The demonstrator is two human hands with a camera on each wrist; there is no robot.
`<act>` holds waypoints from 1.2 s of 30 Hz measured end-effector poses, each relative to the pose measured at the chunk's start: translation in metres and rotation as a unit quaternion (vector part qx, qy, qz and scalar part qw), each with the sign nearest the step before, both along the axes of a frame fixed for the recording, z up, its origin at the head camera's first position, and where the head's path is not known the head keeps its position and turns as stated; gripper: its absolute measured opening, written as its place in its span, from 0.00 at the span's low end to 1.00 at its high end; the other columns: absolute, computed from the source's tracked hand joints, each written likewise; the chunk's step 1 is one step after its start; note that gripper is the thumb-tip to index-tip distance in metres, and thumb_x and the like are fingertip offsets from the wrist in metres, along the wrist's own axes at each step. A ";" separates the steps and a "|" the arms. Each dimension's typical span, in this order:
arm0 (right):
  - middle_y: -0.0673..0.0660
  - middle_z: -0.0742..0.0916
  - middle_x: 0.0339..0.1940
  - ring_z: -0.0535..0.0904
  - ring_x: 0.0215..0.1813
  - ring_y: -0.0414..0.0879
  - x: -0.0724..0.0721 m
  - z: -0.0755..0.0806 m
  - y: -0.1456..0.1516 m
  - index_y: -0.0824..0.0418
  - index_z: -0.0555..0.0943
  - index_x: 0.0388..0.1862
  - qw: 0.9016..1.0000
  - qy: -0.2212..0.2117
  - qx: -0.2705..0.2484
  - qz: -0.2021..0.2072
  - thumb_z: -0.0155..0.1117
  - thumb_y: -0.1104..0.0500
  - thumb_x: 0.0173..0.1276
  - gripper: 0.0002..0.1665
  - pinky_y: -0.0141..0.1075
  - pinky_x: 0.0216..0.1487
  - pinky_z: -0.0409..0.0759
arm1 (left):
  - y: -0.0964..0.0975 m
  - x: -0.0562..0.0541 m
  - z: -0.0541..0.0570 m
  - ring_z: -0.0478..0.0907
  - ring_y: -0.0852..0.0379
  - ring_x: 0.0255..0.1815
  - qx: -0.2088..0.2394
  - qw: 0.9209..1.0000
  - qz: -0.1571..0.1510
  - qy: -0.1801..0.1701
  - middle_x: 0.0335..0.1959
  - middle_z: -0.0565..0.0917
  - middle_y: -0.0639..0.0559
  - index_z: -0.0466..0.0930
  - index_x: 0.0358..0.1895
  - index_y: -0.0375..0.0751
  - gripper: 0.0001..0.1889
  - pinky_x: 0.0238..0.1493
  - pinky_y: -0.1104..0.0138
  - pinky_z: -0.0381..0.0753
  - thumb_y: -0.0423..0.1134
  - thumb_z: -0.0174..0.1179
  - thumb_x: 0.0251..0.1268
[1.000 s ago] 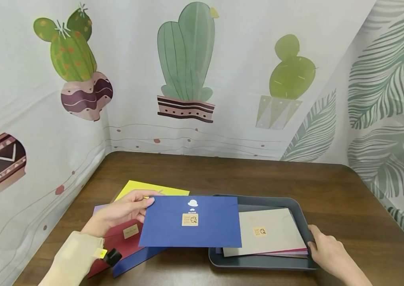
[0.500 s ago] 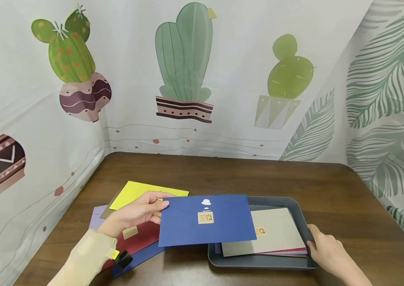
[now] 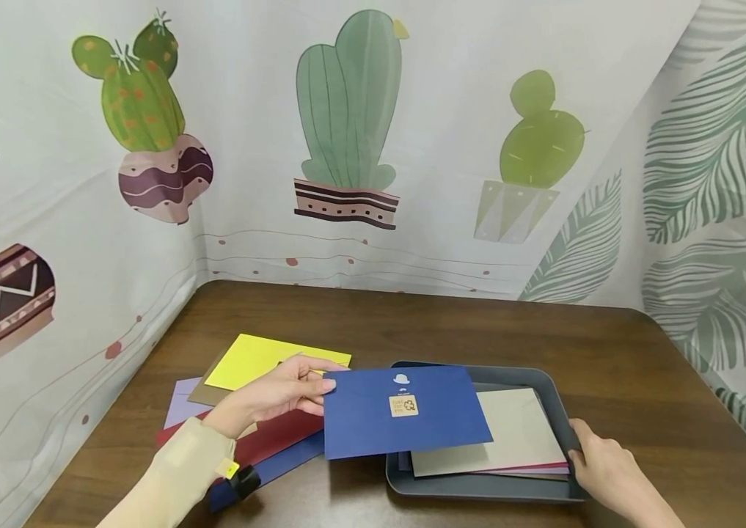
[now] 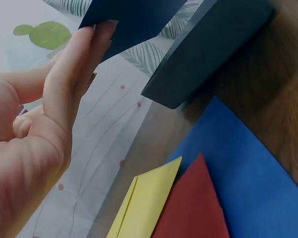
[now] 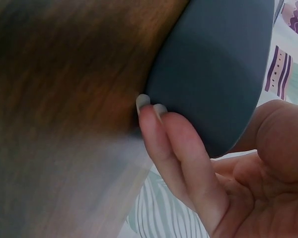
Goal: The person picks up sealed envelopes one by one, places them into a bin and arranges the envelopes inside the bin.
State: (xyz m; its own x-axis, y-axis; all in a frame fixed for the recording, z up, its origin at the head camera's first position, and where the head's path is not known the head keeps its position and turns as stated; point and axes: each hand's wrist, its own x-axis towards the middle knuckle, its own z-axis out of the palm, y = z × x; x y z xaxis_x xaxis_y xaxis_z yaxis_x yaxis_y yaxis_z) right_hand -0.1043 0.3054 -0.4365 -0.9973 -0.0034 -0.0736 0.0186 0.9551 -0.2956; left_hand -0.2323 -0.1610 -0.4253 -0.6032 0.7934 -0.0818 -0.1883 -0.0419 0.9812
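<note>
My left hand (image 3: 290, 392) pinches a blue envelope (image 3: 379, 433) by its left edge, thumb on top. The envelope carries a white hat print and a small tan sticker, and its right part overlaps the dark grey tray (image 3: 478, 490) in the head view. In the left wrist view the fingers (image 4: 84, 54) lie flat under the envelope (image 4: 134, 25). Inside the tray lies a stack of envelopes, a pale grey one (image 3: 518, 425) on top. My right hand (image 3: 606, 466) grips the tray's right end, fingertips against its outer wall (image 5: 208, 74) in the right wrist view.
Left of the tray several envelopes lie overlapping on the brown wooden table (image 3: 359, 315): yellow (image 3: 267, 359), brown (image 3: 207, 394), lilac (image 3: 180, 400), red (image 3: 273, 438) and blue (image 3: 290, 458). A cloth printed with cacti (image 3: 353, 110) hangs behind the table.
My left hand has carried the blue envelope rightward, from over the envelope pile to partly over the tray. My right hand and the tray stay in place.
</note>
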 end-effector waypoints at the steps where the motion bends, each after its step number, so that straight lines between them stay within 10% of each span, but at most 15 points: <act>1: 0.71 0.85 0.36 0.84 0.35 0.62 0.000 0.000 0.000 0.75 0.68 0.57 1.000 0.000 0.000 -0.001 0.60 0.66 0.62 0.25 0.55 0.31 0.78 | 0.002 0.000 0.001 0.87 0.57 0.41 -0.004 1.000 0.003 -0.001 0.34 0.89 0.53 0.56 0.70 0.22 0.32 0.42 0.65 0.83 0.34 0.58 0.69; 12: 0.71 0.86 0.36 0.84 0.35 0.62 0.000 0.000 0.001 0.75 0.68 0.57 1.000 0.000 0.000 0.000 0.60 0.66 0.62 0.25 0.55 0.31 0.78 | 0.024 -0.002 0.007 0.87 0.57 0.39 -0.080 0.995 0.058 -0.021 0.39 0.88 0.49 0.68 0.66 0.30 0.32 0.44 0.65 0.84 0.40 0.67 0.60; 29: 0.70 0.86 0.35 0.84 0.34 0.59 0.000 0.001 0.000 0.76 0.68 0.56 1.000 -0.006 -0.004 0.001 0.59 0.67 0.63 0.25 0.52 0.29 0.78 | 0.054 -0.001 0.014 0.86 0.55 0.42 -0.094 0.994 0.046 -0.008 0.44 0.86 0.45 0.68 0.63 0.26 0.22 0.48 0.62 0.83 0.33 0.55 0.71; 36: 0.71 0.86 0.35 0.84 0.34 0.59 0.000 0.001 0.000 0.76 0.68 0.56 1.000 -0.005 0.000 0.001 0.59 0.67 0.62 0.25 0.53 0.29 0.78 | 0.074 0.004 0.013 0.87 0.52 0.37 -0.161 0.984 0.062 0.051 0.39 0.87 0.41 0.72 0.60 0.30 0.20 0.45 0.62 0.85 0.32 0.58 0.67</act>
